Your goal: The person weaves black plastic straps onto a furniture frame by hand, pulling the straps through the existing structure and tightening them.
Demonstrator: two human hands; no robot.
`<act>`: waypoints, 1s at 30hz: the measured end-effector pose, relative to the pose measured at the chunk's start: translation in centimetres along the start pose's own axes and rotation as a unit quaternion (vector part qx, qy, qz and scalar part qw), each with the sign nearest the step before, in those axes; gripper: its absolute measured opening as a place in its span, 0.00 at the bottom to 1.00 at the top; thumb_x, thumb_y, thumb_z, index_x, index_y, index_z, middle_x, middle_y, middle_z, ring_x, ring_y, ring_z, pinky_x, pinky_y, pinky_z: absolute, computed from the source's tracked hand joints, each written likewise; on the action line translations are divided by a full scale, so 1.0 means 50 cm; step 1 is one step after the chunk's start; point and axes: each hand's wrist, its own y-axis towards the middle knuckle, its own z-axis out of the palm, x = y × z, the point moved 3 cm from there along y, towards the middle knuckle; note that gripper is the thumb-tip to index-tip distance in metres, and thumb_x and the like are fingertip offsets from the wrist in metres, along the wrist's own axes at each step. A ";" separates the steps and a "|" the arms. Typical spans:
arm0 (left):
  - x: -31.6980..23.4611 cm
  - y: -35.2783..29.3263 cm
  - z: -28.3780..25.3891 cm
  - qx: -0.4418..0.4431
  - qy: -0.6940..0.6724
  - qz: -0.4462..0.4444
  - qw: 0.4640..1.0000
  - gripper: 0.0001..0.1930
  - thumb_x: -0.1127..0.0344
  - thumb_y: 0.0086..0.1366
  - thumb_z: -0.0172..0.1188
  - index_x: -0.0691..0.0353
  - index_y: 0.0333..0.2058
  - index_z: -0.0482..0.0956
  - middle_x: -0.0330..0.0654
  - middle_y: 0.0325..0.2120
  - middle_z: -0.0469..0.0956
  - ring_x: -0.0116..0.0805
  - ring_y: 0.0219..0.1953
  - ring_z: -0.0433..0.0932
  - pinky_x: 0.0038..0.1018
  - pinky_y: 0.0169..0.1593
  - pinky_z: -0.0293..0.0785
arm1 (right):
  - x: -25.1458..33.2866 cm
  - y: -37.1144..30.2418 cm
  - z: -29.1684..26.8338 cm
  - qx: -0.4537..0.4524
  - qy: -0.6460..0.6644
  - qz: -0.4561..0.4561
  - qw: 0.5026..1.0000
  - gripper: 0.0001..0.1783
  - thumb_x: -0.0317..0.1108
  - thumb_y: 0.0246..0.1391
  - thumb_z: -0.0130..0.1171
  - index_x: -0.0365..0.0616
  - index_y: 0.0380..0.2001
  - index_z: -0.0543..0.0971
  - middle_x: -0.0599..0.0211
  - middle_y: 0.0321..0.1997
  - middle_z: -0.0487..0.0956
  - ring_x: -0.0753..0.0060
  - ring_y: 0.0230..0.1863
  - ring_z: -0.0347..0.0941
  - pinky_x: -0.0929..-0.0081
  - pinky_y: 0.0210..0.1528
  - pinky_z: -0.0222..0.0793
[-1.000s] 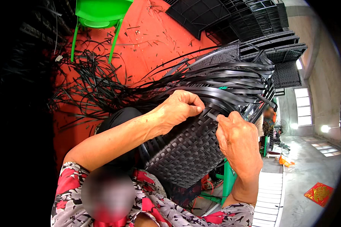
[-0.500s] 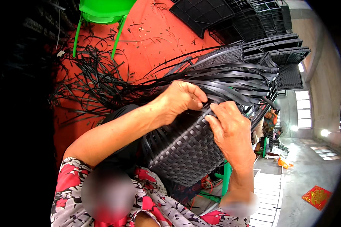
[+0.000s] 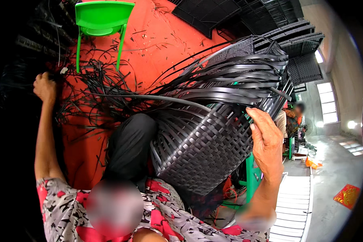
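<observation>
A black woven plastic-strip piece (image 3: 207,153) stands tilted before me, with many long loose black strips (image 3: 246,76) fanning from its upper side. My right hand (image 3: 267,139) rests at its right edge, fingers stretched out and thumb apart, fingertips touching the weave. Far out to the left, my left hand (image 3: 45,88) is closed, knuckles up. One long black strip (image 3: 161,98) runs nearly straight from the weave's top corner toward this hand. Its end at the fingers is lost against the dark background.
A green chair (image 3: 105,18) stands at the far left on the red floor covering (image 3: 157,44), beside tangled strips (image 3: 105,76). Black woven panels (image 3: 298,34) are stacked at the back right. A green stand (image 3: 252,177) shows below the weave. Another person (image 3: 293,117) sits farther right.
My left hand has swung from the weave's top corner out to the far left, and a strip now stretches that way. The right hand has shifted slightly right along the edge, its fingers straighter.
</observation>
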 end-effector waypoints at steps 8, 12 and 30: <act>-0.637 -0.196 -0.457 0.181 -0.723 0.372 0.553 0.09 0.81 0.53 0.58 0.66 0.34 0.77 0.49 0.35 0.79 0.47 0.39 0.79 0.35 0.43 0.77 | -0.066 -0.040 -0.022 0.071 0.092 0.121 0.986 0.18 0.18 0.56 0.44 0.34 0.49 0.74 0.50 0.41 0.77 0.52 0.40 0.75 0.67 0.46 0.70; -0.706 -0.195 -0.445 0.153 -0.679 0.367 0.617 0.13 0.83 0.56 0.55 0.69 0.41 0.75 0.51 0.36 0.77 0.51 0.41 0.78 0.35 0.45 0.75 | -0.084 -0.063 -0.048 0.089 0.151 0.171 0.969 0.13 0.26 0.60 0.46 0.33 0.45 0.75 0.51 0.37 0.78 0.56 0.36 0.77 0.68 0.44 0.72; -0.721 -0.140 -0.400 0.561 -0.643 0.279 0.441 0.09 0.65 0.62 0.62 0.63 0.27 0.74 0.28 0.20 0.71 0.18 0.24 0.65 0.19 0.28 0.63 | -0.224 -0.329 0.068 0.085 0.172 0.373 0.908 0.11 0.34 0.54 0.59 0.36 0.32 0.76 0.53 0.21 0.70 0.64 0.23 0.68 0.67 0.31 0.66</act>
